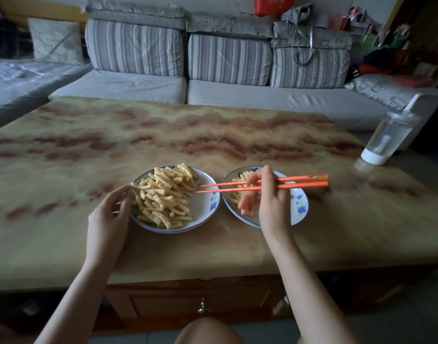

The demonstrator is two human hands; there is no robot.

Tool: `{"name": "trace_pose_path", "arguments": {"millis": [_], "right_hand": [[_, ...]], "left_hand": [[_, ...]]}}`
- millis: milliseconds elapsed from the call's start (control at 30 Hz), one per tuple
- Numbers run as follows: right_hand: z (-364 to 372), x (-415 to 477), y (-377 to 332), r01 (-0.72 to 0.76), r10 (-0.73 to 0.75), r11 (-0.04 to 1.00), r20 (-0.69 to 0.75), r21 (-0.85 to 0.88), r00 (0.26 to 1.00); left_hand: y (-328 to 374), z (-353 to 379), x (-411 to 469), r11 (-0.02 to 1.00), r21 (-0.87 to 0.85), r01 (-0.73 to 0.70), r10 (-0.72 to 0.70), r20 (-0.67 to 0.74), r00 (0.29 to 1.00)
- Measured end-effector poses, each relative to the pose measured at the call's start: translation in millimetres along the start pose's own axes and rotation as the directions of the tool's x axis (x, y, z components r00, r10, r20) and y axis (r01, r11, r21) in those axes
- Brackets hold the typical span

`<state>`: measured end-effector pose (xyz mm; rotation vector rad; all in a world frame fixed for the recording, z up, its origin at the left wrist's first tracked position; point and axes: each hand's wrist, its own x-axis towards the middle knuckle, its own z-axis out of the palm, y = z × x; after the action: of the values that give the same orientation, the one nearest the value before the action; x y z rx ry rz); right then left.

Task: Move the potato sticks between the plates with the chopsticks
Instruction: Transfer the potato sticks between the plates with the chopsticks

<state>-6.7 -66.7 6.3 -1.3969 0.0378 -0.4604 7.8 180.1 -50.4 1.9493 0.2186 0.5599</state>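
The red bag atop the sofa carries pale printed characters (too blurred to read). White marks on dark cloth at its right end are equally illegible.

Marbled tan-and-red table carries it all. The left plate sits against the left hand. The right plate is just beside it, under the right hand. A clear bottle stands well beyond that hand.
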Motion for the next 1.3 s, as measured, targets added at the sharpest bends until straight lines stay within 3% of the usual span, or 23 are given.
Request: {"name": "trace_pose_path", "arguments": {"millis": [500, 800, 1067, 1300], "right_hand": [[33, -1, 22, 0.061, -0.053, 0.995, 0.103, -0.077, 0.993], [-1, -1, -5, 0.054, -0.049, 0.998, -0.113, 0.04, 0.992], [-49, 10, -24, 0.14, -0.107, 0.988, -0.368, 0.065, 0.924], [-71, 17, -25, 0.153, -0.121, 0.988, -0.45, 0.035, 0.885]], "left_hand": [[-2, 0, 1, 1.0, -0.006, -0.004, 0.004, 0.0, 1.0], [0, 0, 1, 1.0, -0.002, -0.006, 0.006, -0.007, 1.0], [1, 0, -1, 1.0, 0.005, -0.017, 0.017, -0.003, 1.0], [2, 1, -1, 1.0, -0.013, -0.02, 0.02, -0.007, 1.0]]}}
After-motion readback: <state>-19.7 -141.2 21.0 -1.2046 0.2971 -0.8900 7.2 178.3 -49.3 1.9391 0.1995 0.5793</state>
